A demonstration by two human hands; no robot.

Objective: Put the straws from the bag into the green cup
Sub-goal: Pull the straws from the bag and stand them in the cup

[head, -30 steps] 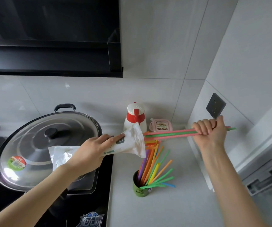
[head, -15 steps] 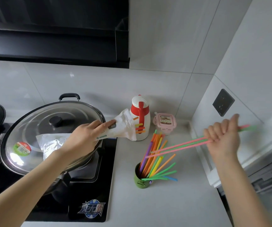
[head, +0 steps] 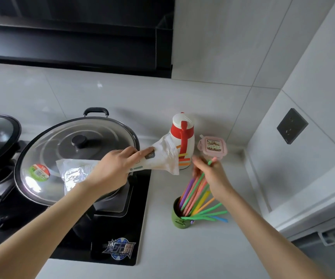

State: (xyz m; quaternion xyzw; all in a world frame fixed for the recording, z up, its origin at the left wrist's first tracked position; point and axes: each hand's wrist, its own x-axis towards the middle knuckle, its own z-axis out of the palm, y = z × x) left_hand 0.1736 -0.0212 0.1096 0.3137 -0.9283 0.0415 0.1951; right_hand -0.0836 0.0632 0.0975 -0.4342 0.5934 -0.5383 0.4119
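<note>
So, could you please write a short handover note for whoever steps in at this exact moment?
Left hand: holds the straw bag above the stove edge, its open end towards the red and white bottle.
Right hand: grips a few pink and green straws, lower ends at or inside the green cup.
Done: many straws already stand fanned out in the cup on the counter.
Left: release this bunch into the cup, then check the bag; whether any straws remain inside cannot be told for sure.

Home kitchen: gas hob (head: pixel 120 224), lidded wok (head: pixel 78 158), tiled walls (head: pixel 233 57).
</note>
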